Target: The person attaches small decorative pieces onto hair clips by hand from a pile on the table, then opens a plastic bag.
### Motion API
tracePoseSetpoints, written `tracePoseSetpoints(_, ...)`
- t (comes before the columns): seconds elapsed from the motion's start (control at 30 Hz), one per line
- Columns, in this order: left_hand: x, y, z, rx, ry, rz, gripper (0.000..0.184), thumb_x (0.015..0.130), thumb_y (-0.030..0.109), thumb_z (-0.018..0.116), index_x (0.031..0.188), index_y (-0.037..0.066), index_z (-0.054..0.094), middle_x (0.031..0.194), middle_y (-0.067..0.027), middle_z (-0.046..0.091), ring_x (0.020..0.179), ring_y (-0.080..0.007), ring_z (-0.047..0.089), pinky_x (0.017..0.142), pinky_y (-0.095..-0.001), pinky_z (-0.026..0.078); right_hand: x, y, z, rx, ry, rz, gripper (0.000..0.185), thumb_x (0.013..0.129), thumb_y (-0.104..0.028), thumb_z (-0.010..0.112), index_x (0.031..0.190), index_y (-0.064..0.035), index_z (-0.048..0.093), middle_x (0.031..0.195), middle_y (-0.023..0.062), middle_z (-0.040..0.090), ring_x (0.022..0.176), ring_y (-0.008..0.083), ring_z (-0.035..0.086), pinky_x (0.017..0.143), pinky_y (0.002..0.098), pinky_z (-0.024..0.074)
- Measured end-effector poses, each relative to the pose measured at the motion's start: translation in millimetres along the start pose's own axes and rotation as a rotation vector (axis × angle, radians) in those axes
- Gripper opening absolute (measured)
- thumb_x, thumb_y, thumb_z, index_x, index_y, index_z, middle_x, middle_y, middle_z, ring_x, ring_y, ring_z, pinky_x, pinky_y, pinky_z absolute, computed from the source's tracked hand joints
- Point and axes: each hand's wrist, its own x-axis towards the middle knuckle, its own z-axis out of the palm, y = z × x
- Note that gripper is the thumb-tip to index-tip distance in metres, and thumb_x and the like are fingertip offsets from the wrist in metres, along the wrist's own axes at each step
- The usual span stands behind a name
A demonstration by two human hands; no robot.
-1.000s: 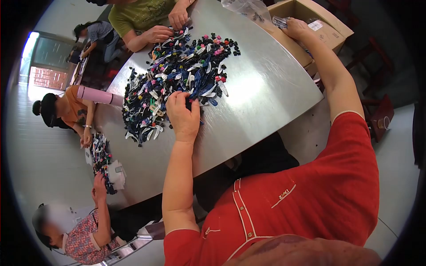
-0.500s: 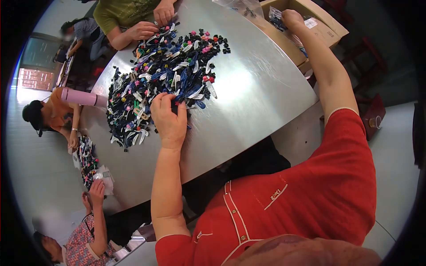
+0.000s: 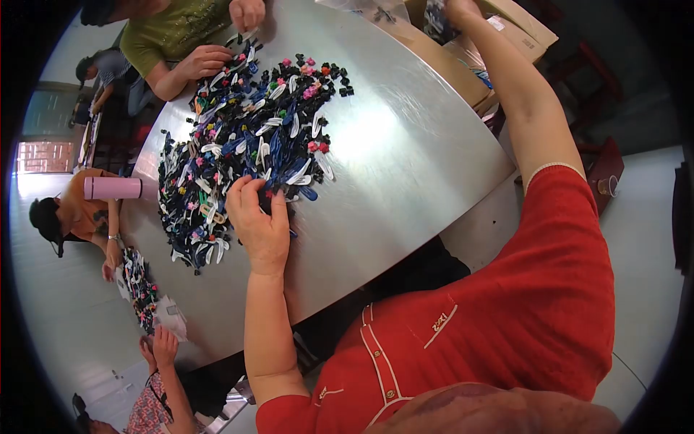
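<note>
A broad pile of small hair clips (image 3: 210, 152), black, white and navy with bright flower pieces, covers part of the metal table. My left hand (image 3: 258, 224) rests at the pile's near edge, fingers curved over the clips and thumb spread apart from them. No clip shows in its grasp. At the top right, over a cardboard box (image 3: 528, 36), my right hand (image 3: 463, 11) is closed on a clear plastic bag (image 3: 438, 23) with dark pieces inside. The top frame edge cuts off part of that hand.
Across the metal table (image 3: 376, 195), a co-worker's hand (image 3: 206, 61) touches the same pile. Two others sit at the left by a smaller clip pile (image 3: 139, 282). A pink cylinder (image 3: 112, 188) stands there. A cup (image 3: 607, 186) rests on a red stool at the right.
The view has shifted, so the pile sits farther left and lower. My right hand and the bag are higher in the frame. My left hand stays at the pile's edge.
</note>
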Motion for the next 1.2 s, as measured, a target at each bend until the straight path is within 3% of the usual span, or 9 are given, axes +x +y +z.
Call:
tracePoseSetpoints(0.1, 1, 1, -1, 0.017, 0.004, 0.016, 0.030, 0.086, 0.017, 0.072, 0.109, 0.000, 0.062, 0.124, -0.0186, 0.056, 0.116, -0.0381, 0.051, 0.102, -0.0464, 0.040, -46, -32, -23, 0.404, 0.072, 0.240, 0.043, 0.094, -0.021, 0.038, 0.107, -0.0016, 0.074, 0.120, 0.0246, 0.068, 0.111, 0.0401, 0.066, 0.092, 0.0501, 0.0501)
tracePoseSetpoints(0.3, 0, -1, 0, 0.016, 0.013, 0.003, 0.031, 0.085, 0.017, 0.071, 0.110, 0.000, 0.061, 0.124, -0.0186, 0.056, 0.115, -0.0383, 0.051, 0.101, -0.0475, 0.040, -21, -19, -15, -0.403, -0.127, -0.209, 0.023, 0.083, -0.013, 0.064, 0.101, -0.0061, 0.077, 0.104, 0.0189, 0.074, 0.098, 0.0323, 0.072, 0.087, 0.0425, 0.0561)
tracePoseSetpoints(0.37, 0, -1, 0, 0.021, 0.007, 0.011, 0.031, 0.085, 0.017, 0.071, 0.110, 0.001, 0.061, 0.123, -0.0186, 0.056, 0.115, -0.0385, 0.051, 0.101, -0.0476, 0.040, 1, 27, -11, 0.453, -0.337, -0.810, 0.024, 0.081, -0.019, 0.071, 0.100, -0.0054, 0.078, 0.103, 0.0186, 0.075, 0.098, 0.0320, 0.072, 0.086, 0.0431, 0.0564)
tracePoseSetpoints(0.43, -1, -2, 1, 0.008, 0.016, 0.014, 0.031, 0.084, 0.016, 0.071, 0.110, 0.001, 0.061, 0.123, -0.0187, 0.055, 0.115, -0.0387, 0.051, 0.101, -0.0478, 0.040, -6, -4, 2, -0.452, -0.114, -0.343, 0.023, 0.085, -0.024, 0.062, 0.103, -0.0118, 0.073, 0.109, 0.0137, 0.071, 0.105, 0.0340, 0.067, 0.088, 0.0456, 0.0543)
tracePoseSetpoints(0.7, 0, 0, 1, 0.033, 0.022, 0.025, 0.031, 0.084, 0.016, 0.072, 0.109, 0.001, 0.061, 0.122, -0.0186, 0.056, 0.115, -0.0385, 0.052, 0.101, -0.0478, 0.041, 6, 2, 29, -0.370, -0.115, -0.403, 0.024, 0.084, -0.018, 0.061, 0.102, -0.0117, 0.075, 0.108, 0.0165, 0.072, 0.102, 0.0356, 0.069, 0.090, 0.0451, 0.0539)
tracePoseSetpoints(0.93, -1, -2, 2, 0.028, 0.016, 0.024, 0.031, 0.085, 0.018, 0.071, 0.109, 0.001, 0.061, 0.123, -0.0187, 0.056, 0.116, -0.0384, 0.052, 0.101, -0.0474, 0.041, 14, 11, 16, -0.319, -0.300, -0.229, 0.041, 0.090, -0.018, 0.047, 0.121, -0.0061, 0.070, 0.132, 0.0206, 0.063, 0.125, 0.0364, 0.059, 0.104, 0.0459, 0.0477)
tracePoseSetpoints(1.0, -1, -3, 3, 0.013, 0.015, 0.009, 0.031, 0.086, 0.019, 0.071, 0.109, 0.000, 0.061, 0.124, -0.0188, 0.056, 0.116, -0.0386, 0.051, 0.102, -0.0474, 0.040, 21, 19, 17, -0.290, -0.173, -0.242, 0.027, 0.083, -0.017, 0.060, 0.102, -0.0087, 0.077, 0.110, 0.0186, 0.072, 0.104, 0.0374, 0.069, 0.093, 0.0463, 0.0526)
tracePoseSetpoints(1.13, -1, -1, 2, 0.027, 0.010, 0.010, 0.031, 0.087, 0.019, 0.071, 0.110, 0.000, 0.062, 0.124, -0.0189, 0.056, 0.116, -0.0388, 0.052, 0.102, -0.0475, 0.041, 47, 37, 25, -0.346, -0.106, -0.196, 0.027, 0.083, -0.020, 0.063, 0.102, -0.0076, 0.077, 0.110, 0.0170, 0.073, 0.104, 0.0364, 0.069, 0.095, 0.0450, 0.0523)
tracePoseSetpoints(1.2, -1, -2, 2, 0.016, 0.009, 0.006, 0.031, 0.087, 0.019, 0.070, 0.110, 0.000, 0.062, 0.123, -0.0190, 0.056, 0.116, -0.0389, 0.052, 0.102, -0.0476, 0.041, 29, 22, 12, 0.108, -0.160, 0.057, 0.025, 0.080, -0.019, 0.073, 0.100, -0.0056, 0.078, 0.105, 0.0181, 0.074, 0.099, 0.0333, 0.071, 0.088, 0.0433, 0.0559)
